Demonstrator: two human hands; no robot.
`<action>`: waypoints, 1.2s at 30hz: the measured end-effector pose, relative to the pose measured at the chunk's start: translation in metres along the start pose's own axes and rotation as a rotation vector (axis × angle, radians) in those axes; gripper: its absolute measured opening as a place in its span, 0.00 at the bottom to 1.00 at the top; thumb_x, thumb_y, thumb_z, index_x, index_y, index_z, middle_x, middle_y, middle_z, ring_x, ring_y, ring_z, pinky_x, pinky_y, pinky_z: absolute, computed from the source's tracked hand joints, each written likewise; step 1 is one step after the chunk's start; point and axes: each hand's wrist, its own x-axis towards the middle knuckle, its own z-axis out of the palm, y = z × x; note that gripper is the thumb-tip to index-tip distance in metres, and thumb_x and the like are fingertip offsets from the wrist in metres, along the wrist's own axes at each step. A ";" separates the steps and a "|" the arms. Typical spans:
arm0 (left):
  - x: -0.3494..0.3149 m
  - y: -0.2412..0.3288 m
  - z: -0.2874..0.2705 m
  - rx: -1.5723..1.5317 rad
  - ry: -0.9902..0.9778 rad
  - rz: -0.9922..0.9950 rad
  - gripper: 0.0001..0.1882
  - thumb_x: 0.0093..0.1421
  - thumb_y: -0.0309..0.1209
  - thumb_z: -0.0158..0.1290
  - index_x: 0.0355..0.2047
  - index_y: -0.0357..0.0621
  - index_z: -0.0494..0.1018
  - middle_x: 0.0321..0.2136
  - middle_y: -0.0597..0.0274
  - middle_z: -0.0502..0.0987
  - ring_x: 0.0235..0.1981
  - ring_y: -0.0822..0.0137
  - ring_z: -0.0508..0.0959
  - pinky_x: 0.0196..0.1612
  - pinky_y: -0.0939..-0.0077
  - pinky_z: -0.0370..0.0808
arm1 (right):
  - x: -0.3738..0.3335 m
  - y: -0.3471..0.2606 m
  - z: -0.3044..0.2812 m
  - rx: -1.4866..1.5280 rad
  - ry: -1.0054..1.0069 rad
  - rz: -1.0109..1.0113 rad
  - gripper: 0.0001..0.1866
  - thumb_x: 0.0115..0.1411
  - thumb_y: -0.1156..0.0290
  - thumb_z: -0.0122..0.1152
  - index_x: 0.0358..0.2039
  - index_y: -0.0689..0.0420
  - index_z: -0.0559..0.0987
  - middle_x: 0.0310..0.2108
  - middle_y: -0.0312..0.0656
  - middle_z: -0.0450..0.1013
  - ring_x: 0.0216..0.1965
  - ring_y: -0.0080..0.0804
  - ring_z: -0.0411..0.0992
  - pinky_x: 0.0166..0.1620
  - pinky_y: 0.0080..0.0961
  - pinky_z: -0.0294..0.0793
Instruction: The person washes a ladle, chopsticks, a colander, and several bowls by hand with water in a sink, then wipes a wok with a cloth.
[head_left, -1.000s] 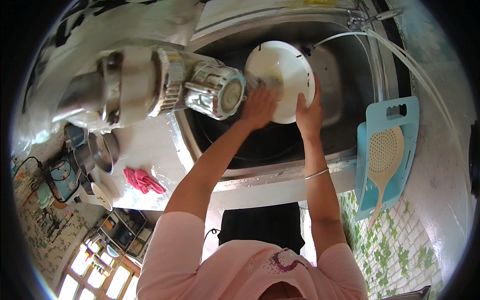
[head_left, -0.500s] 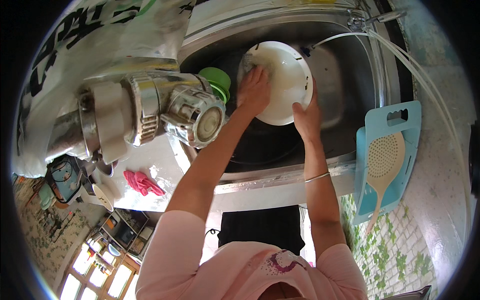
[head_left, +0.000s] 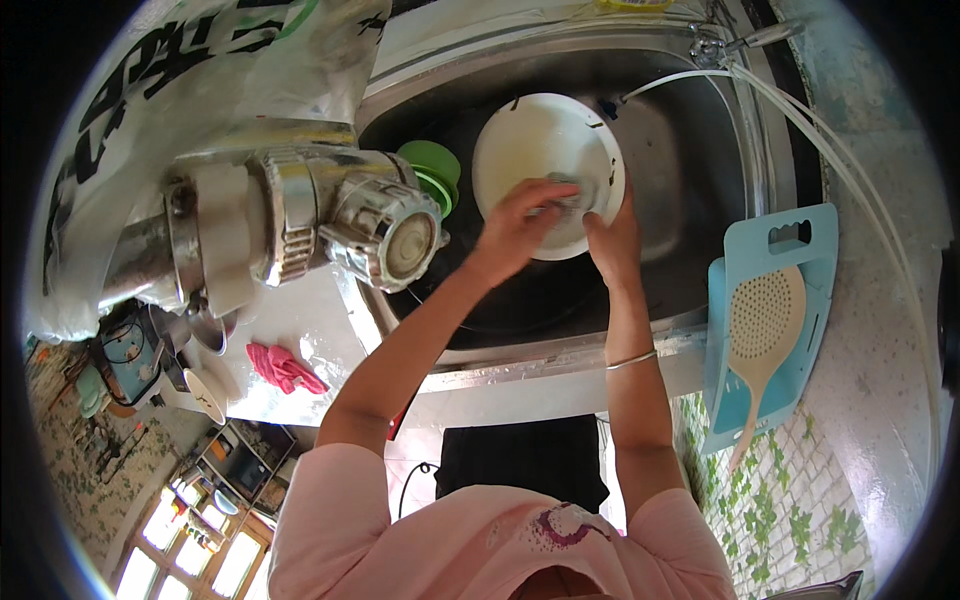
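Note:
A white round plate (head_left: 535, 140) is tilted up inside the steel sink (head_left: 690, 150). My left hand (head_left: 515, 228) presses on the plate's lower middle, closed on what looks like a grey metal scrubber (head_left: 568, 195). My right hand (head_left: 615, 238) grips the plate's lower right rim and has a thin bangle on its wrist. Both forearms reach up from the lower edge over the sink's front rim.
A large chrome tap (head_left: 330, 225) looms close at the left. Behind it sits a green bowl (head_left: 435, 170). A thin white hose (head_left: 830, 150) runs along the right. A light blue cutting board (head_left: 790, 250) carries a beige slotted ladle (head_left: 765, 320). A pink cloth (head_left: 283, 368) lies on the counter.
My left hand slid from the plate's left side down toward its middle and right. My right hand kept its hold on the rim. The view shifted a little.

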 end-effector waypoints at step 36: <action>0.076 0.011 0.030 -0.149 -0.115 -0.176 0.10 0.55 0.25 0.48 0.37 0.43 0.75 0.32 0.65 0.72 0.35 0.72 0.71 0.41 0.78 0.67 | 0.008 0.031 -0.005 0.264 -0.214 0.051 0.44 0.45 0.74 0.54 0.64 0.47 0.49 0.56 0.49 0.60 0.54 0.43 0.64 0.52 0.33 0.66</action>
